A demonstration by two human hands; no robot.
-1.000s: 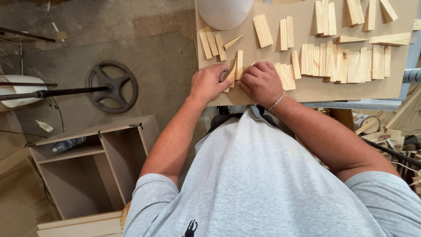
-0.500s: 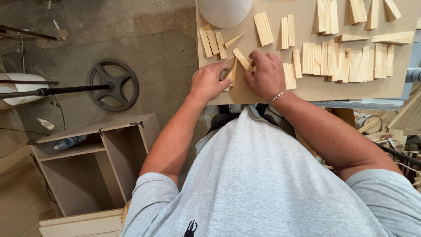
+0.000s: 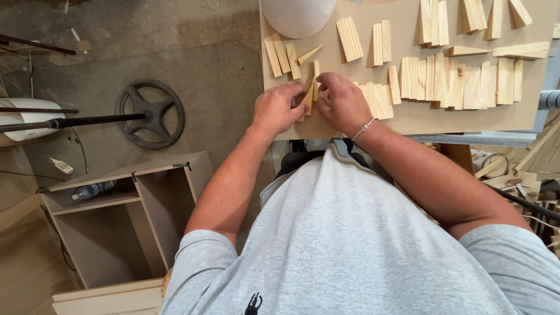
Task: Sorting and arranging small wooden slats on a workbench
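**Two hands pinching wooden wedges at the table edge**

I see my left hand [image 3: 277,109] and right hand [image 3: 344,104] meeting near the table [image 3: 408,119] edge. Their fingers [image 3: 300,102] pinch pale wooden wedges [image 3: 310,87] between them, tips pressed together. Rows of similar wood pieces [image 3: 455,79] lie just right.

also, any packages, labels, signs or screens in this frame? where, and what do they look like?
Plastic bottle: lying on its side on the shelf of the open wooden cabinet at lower left; clear with a dark band, too small to tell more.
Small tube: on the floor left of the cabinet; white, narrow, with a pointed tip.
No signs or screens in view.
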